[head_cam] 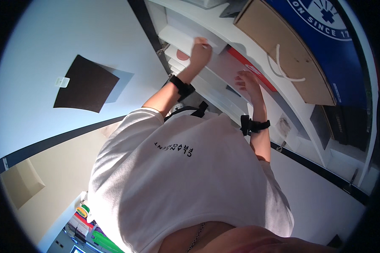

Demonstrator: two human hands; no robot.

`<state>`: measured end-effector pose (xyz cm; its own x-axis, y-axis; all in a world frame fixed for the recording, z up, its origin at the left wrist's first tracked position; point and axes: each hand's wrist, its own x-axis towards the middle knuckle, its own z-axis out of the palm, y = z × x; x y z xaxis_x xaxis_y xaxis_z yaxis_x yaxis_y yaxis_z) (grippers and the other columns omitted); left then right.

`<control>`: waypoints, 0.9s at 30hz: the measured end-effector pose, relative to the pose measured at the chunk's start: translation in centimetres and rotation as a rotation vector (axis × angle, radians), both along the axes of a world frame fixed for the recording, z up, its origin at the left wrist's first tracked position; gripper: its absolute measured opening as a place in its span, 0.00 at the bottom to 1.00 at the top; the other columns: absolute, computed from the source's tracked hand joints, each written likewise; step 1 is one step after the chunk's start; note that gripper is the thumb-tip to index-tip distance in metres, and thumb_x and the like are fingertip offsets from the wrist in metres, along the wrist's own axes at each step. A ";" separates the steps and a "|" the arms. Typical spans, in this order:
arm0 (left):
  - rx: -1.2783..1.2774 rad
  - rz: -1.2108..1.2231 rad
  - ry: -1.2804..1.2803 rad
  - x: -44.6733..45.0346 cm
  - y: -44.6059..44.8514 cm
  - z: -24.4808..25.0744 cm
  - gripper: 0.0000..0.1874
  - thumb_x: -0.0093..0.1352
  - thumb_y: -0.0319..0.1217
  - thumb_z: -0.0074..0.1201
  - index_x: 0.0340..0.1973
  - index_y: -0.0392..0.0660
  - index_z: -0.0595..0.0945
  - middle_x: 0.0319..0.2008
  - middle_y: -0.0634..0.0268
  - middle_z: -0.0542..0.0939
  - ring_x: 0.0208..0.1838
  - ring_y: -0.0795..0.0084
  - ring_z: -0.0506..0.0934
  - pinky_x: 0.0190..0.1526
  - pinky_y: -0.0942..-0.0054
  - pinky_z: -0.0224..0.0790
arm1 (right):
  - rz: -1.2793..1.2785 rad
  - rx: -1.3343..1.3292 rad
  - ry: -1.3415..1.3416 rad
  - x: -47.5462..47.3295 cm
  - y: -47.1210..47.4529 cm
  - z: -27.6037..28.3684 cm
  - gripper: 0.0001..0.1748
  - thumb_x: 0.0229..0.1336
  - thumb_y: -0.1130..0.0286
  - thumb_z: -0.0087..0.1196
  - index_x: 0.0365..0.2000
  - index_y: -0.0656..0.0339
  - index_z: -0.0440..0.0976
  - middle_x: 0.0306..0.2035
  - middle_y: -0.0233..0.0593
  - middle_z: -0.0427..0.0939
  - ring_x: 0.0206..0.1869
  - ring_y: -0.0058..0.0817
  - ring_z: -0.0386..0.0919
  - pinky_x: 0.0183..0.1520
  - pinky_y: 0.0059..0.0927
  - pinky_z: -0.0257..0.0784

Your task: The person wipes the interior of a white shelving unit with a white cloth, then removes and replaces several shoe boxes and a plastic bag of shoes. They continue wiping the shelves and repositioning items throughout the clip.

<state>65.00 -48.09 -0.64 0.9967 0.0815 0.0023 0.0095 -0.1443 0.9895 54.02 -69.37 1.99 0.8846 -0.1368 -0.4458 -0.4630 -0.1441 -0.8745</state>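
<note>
My left hand [201, 53] is raised in front of the white shelves of a cabinet, its fingers curled and slightly blurred. A small whitish spot shows at its fingers; I cannot tell whether it is a held thing. Beside a red shoebox with a Nike logo [253, 70], my right hand [249, 83] has its fingers partly spread and nothing visible in them. The box lies in a white shelf compartment. Each wrist wears a black strap with a small device. A round pinkish thing [182, 55] is behind my left wrist.
On the shelf at the upper right stand a cardboard box with a white rope handle [291, 50] and a blue box [323, 41]. Open cabinet doors flank me, the left one [114, 38] bearing a dark square sheet [85, 85]. A green thing [104, 242] lies low at the left.
</note>
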 end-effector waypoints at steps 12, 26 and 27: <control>0.124 0.356 -0.396 12.4 9.2 1.7 0.22 0.65 0.28 0.46 0.53 0.32 0.68 0.52 0.41 0.70 0.57 0.42 0.65 0.59 0.51 0.55 | 0.292 -1.069 -0.357 8.0 7.9 2.9 0.20 0.57 0.53 0.55 0.33 0.63 0.76 0.32 0.47 0.78 0.37 0.46 0.76 0.42 0.43 0.70; 0.130 0.419 -0.006 11.3 8.8 3.4 0.28 0.65 0.32 0.47 0.61 0.44 0.64 0.66 0.55 0.60 0.67 0.47 0.57 0.64 0.48 0.47 | 0.251 -1.111 -0.144 9.0 10.6 3.0 0.29 0.54 0.47 0.51 0.41 0.66 0.75 0.41 0.53 0.79 0.45 0.51 0.77 0.50 0.47 0.71; 0.144 0.409 0.034 11.0 8.9 3.7 0.28 0.65 0.32 0.46 0.62 0.44 0.63 0.66 0.55 0.60 0.67 0.48 0.57 0.64 0.48 0.46 | 0.248 -1.116 -0.152 8.9 10.7 3.1 0.29 0.54 0.47 0.51 0.41 0.66 0.75 0.41 0.52 0.79 0.45 0.51 0.77 0.50 0.47 0.71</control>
<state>76.04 -39.17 3.06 0.8822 0.4707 0.0101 0.1268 -0.2583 0.9577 62.95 -58.64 5.09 0.9765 -0.2029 -0.0727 -0.2147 -0.9449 -0.2473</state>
